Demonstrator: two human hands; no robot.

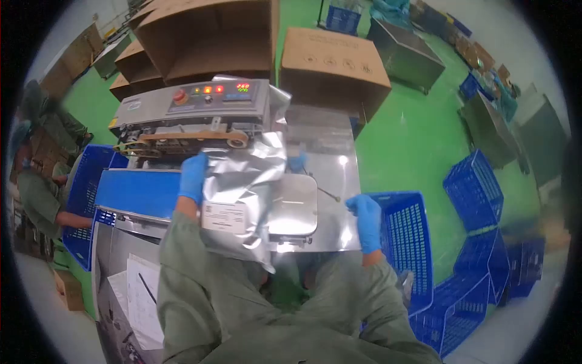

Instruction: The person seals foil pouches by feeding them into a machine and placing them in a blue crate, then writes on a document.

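Note:
My left hand [193, 177], in a blue glove, is closed on the left edge of a silver foil bag [245, 182] with a white label. The bag lies in front of the sealing machine [194, 106], its upper part close to the machine's belt, beside the blue conveyor [138, 192]. To the right of the bag is a metal scale plate [293, 205]. My right hand [365, 219], also gloved in blue, is over the steel table's right edge near a blue basket [407, 233]. Its fingers are bent together, and what they hold, if anything, is too small to tell.
Open cardboard boxes [333, 67] stand behind the machine. A co-worker's arm [73, 219] reaches to a blue basket [85, 206] on the left. Papers with a pen [147, 287] lie at the lower left. More blue baskets [474, 191] stand on the green floor at the right.

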